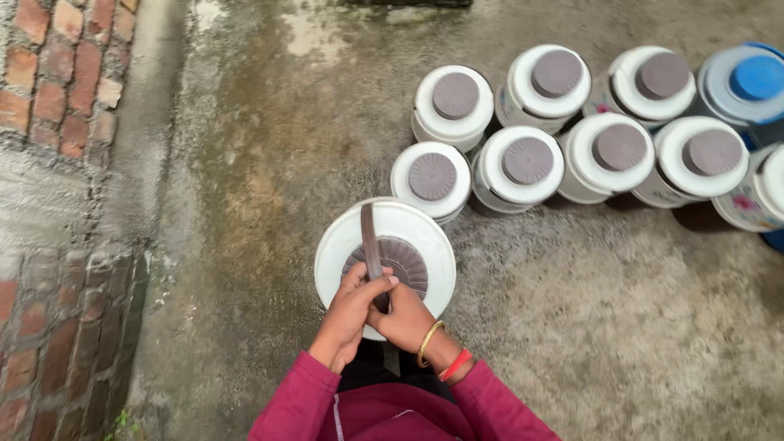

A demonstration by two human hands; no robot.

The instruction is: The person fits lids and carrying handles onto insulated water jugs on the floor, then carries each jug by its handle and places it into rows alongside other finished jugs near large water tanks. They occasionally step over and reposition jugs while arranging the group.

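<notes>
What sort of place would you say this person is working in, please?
Probably an outdoor yard or courtyard: a damp, stained concrete floor, a weathered brick wall along one side, and rows of white lidded water jugs standing on the ground.

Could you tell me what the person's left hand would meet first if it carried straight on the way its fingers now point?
Probably the right hand: the left hand points right, fingers already wrapped over the brown handle with it. Depth is unclear.
</notes>
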